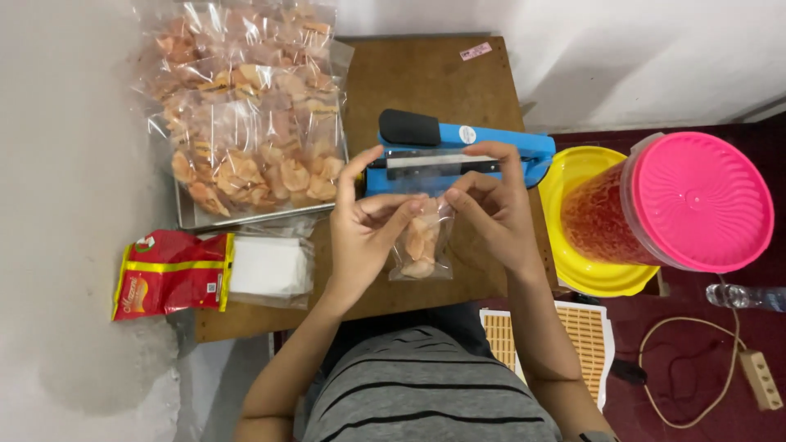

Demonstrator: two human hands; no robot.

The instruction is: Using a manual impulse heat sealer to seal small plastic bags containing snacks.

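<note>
Blue sealer (458, 151) behind hands, both pinching snack bag (422, 245); tray (188, 214) left, pink-lidded jar (679, 205) right.

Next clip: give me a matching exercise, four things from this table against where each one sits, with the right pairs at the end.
Things:
1. small clear bag of crackers
2. blue heat sealer
3. red packet
4. pink-lidded jar

Places:
A. on its side on a yellow basin, right of the table
B. held between the left hand and right hand
C. near the table's left front edge
D. just beyond the hands, mid-table

Pairs: 1-B, 2-D, 3-C, 4-A
</note>
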